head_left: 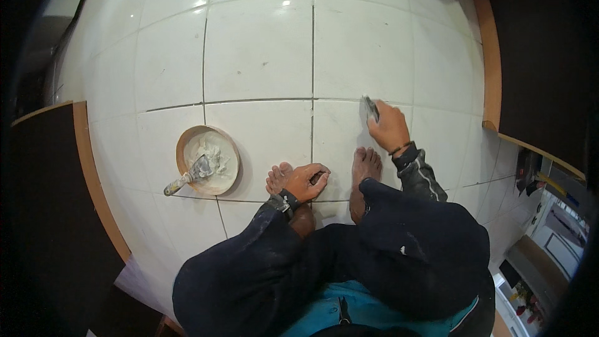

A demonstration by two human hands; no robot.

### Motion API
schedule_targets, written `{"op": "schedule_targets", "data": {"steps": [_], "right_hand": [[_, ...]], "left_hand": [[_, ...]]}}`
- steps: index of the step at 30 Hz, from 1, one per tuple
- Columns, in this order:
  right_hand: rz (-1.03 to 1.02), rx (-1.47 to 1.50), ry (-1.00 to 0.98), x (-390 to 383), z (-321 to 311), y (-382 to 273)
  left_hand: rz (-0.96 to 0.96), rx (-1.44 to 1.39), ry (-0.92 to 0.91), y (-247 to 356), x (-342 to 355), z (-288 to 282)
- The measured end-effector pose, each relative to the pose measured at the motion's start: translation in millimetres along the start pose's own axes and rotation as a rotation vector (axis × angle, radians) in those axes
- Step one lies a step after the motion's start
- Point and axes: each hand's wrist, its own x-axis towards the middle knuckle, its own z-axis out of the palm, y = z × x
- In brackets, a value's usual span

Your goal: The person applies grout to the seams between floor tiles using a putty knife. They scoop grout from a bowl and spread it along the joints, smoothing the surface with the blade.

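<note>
My right hand (390, 128) is closed around a small dark-handled putty knife (370, 108). Its pale tip is at the joint between two rows of white floor tiles. My left hand (306, 182) hangs over my left foot, the fingers loosely bent and a gap showing between them and the thumb; I see nothing held in it. To its left stands a round bowl (233, 140) with a tan rim, holding white paste (214, 153). A second putty knife (187, 176), smeared with paste, leans in the bowl with its handle over the rim.
White glossy tiles (256, 56) cover the floor; some joints are dark, others pale. Dark panels with wooden edges flank me at left (87, 162) and right (490, 62). My bare right foot (365, 165) is below the right hand. Assorted items lie at the lower right.
</note>
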Motion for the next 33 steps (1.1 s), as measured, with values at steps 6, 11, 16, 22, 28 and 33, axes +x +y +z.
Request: {"op": "schedule_targets", "data": {"steps": [6,11,16,22,28,33], "right_hand": [[-0.103,-0.028,-0.143,-18,52,-46],[-0.207,0.056,-0.214,16,62,-55],[0.158,1.001,-0.446,40,26,-12],[0.218,1.314,-0.308,81,-12,0],[-0.262,0.514,0.081,174,-33,-21],[-0.977,-0.277,0.203,249,-24,-14]], "left_hand": [[-0.112,0.081,-0.111,13,2,-6],[-0.072,0.132,-0.041,0,-7,-3],[-0.092,0.198,0.054,6,-14,-1],[-0.174,0.416,0.198,26,-20,-9],[-0.168,0.465,0.266,17,-29,-11],[-0.22,0.375,0.231,0,-26,-7]]}}
